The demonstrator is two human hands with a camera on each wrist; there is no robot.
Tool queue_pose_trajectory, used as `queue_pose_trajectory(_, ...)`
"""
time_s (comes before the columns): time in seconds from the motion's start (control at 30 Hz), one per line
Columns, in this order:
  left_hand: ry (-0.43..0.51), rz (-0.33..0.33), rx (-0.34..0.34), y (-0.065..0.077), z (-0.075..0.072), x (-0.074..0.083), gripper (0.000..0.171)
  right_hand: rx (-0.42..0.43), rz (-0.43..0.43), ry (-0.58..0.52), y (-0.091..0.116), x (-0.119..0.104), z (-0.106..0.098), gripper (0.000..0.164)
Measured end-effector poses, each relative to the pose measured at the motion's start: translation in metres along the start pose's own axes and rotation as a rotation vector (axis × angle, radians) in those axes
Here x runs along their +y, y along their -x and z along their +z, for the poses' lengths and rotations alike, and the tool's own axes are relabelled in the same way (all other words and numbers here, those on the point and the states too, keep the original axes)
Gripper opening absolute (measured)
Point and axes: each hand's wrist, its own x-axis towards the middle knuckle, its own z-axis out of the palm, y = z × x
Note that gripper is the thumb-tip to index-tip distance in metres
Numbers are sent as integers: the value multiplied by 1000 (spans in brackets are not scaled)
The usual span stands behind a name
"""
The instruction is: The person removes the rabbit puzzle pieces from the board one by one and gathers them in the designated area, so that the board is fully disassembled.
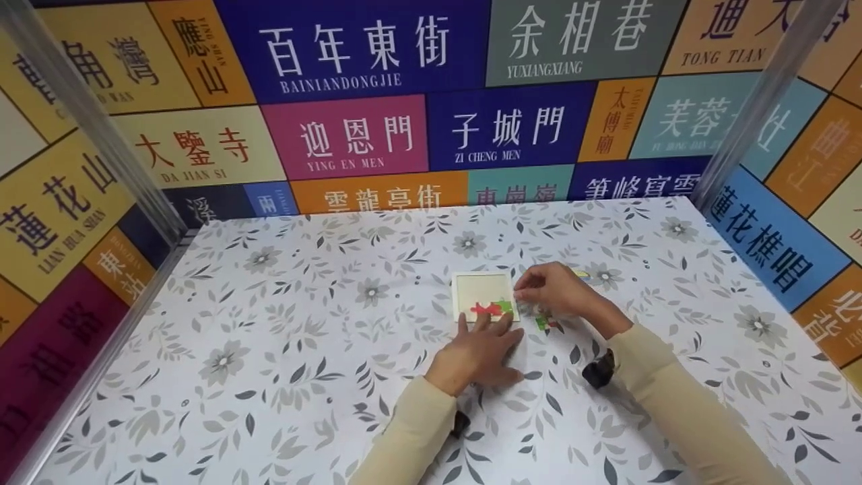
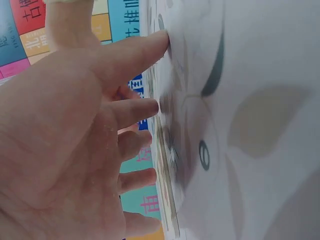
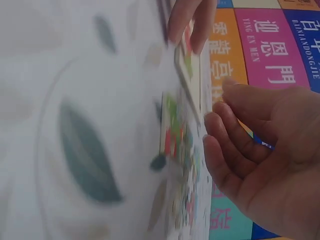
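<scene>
A small square puzzle tray [image 1: 479, 277] with a pale base lies on the table. Red puzzle pieces [image 1: 486, 309] and a green piece [image 1: 505, 306] sit along its near side. My left hand [image 1: 479, 357] is spread, its fingertips resting at the tray's near edge; the left wrist view shows nothing in its palm. By the tray's right edge is my right hand [image 1: 562, 289], thumb and fingers loosely bent. The right wrist view shows no piece between those fingers. Loose puzzle pieces [image 3: 172, 130] in green, red and white lie below the right hand, partly hidden in the head view.
A yellow and blue piece [image 1: 582, 275] shows just behind the right hand. White cloth with grey leaves and flowers covers the table [image 1: 303, 337]. Panels with large printed characters [image 1: 363, 47] line the back and both sides, with clear posts [image 1: 761, 101] at the corners.
</scene>
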Motion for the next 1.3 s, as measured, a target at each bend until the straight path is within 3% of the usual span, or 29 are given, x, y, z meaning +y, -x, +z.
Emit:
queue_pose_trajectory(0.27, 3, -12, -10, -2, 2, 0, 73, -26, -20, -95, -13, -17, 20, 20)
queue_pose_trajectory(0.5, -20, -13, -29, -3, 2, -1, 74, -55, -8, -130, -23, -17, 31, 21)
queue_pose_trajectory(0.97, 22, -30, -38, -3, 2, -3, 76, -186, -69, -112, -32, -7, 27, 20)
queue_pose_trajectory(1.3, 9, -28, -41, -3, 2, 0, 76, -212, -104, -72, -32, -8, 26, 20)
